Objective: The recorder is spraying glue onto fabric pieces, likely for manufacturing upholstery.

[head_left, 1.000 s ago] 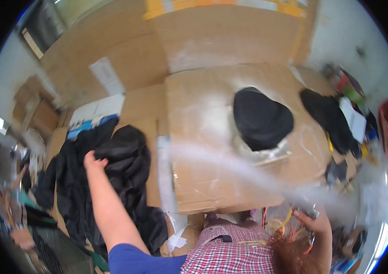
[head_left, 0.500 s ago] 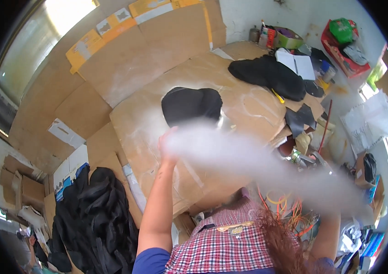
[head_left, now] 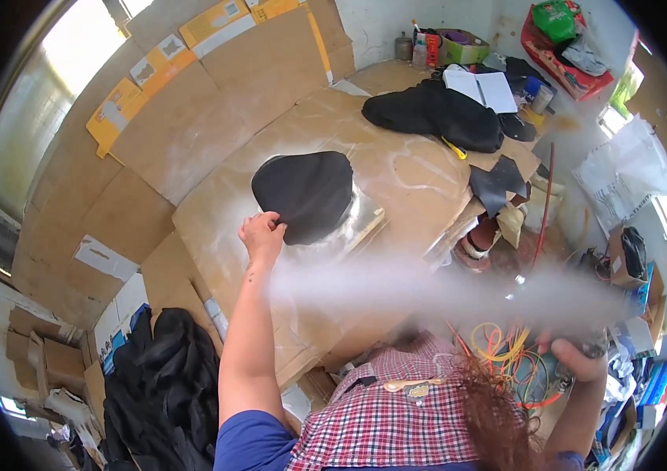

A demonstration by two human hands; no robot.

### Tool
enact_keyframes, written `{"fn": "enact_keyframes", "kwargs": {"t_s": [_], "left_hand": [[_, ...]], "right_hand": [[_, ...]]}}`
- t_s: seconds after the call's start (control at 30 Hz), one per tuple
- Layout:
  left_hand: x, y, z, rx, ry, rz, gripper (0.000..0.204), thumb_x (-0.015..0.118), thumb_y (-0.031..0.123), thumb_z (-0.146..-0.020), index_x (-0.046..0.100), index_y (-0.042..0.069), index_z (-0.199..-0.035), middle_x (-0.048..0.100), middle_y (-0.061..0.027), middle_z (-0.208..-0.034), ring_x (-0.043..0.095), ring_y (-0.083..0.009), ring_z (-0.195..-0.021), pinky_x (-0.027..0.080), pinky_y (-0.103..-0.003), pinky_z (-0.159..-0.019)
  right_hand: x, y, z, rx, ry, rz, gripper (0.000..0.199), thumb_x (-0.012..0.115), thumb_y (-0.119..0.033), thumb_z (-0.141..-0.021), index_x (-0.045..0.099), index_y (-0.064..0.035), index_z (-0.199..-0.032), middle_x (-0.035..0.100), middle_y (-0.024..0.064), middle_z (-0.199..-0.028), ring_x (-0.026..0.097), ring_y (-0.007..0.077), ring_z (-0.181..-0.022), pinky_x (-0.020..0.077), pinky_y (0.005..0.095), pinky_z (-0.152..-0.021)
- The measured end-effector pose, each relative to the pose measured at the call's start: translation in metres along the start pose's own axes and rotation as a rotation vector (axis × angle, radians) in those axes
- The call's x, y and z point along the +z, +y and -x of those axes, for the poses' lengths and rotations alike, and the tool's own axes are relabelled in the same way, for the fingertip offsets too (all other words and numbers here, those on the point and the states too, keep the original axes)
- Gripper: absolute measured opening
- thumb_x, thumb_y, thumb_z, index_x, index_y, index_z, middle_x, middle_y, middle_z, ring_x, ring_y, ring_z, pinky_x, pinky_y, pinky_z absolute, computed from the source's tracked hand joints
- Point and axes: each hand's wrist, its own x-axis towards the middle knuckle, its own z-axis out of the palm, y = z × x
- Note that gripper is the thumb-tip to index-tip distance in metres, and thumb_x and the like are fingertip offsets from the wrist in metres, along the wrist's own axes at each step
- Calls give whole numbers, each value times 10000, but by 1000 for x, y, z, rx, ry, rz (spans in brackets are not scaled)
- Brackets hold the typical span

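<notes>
My left hand [head_left: 261, 235] pinches the lower left edge of a rounded black fabric piece [head_left: 306, 196], which lies on the cardboard-covered table [head_left: 420, 184]. Pale residue surrounds the piece on the cardboard. Low at the right, my right hand [head_left: 577, 359] is closed around what looks like a metal spray gun [head_left: 597, 342], mostly hidden by the hand and by mist. A band of white mist [head_left: 412, 284] stretches across the front of the table, from near the right hand to beside my left wrist.
Farther back lie a black fabric bundle [head_left: 435, 116], an open notebook [head_left: 484, 89] and a yellow cutter [head_left: 453, 147]. Black scraps [head_left: 498, 184] sit at the table's right edge. Coiled hoses [head_left: 498, 345] hang near my right arm. Black cloth [head_left: 162, 385] is heaped at left.
My left hand has come out of the mist and shows at the fabric's edge. The mist band has dropped nearer to me. My right hand now shows beneath it. The view has shifted slightly.
</notes>
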Motion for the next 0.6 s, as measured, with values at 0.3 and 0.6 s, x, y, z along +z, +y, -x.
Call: {"fn": "enact_keyframes", "kwargs": {"t_s": [0.3,0.6], "left_hand": [[-2,-13,-1,52,2,-77,180,731,183,-624,687,161,-797,576,1,-752,498,-212,-881,327,-396,-876],[-8,-1,19,-63,-3,-91,207,723,128,-633,700,138,-839,569,-41,-723,514,-243,-812,417,-368,-768]], "right_hand": [[-32,1,-64,-65,-245,384,616,712,-136,-663,480,49,-1203,625,87,-791,602,142,-674,481,268,-619],[-111,-8,-194,-275,-596,302,552,673,-95,-692,494,50,-1194,625,75,-733,605,129,-637,472,245,-583]]}}
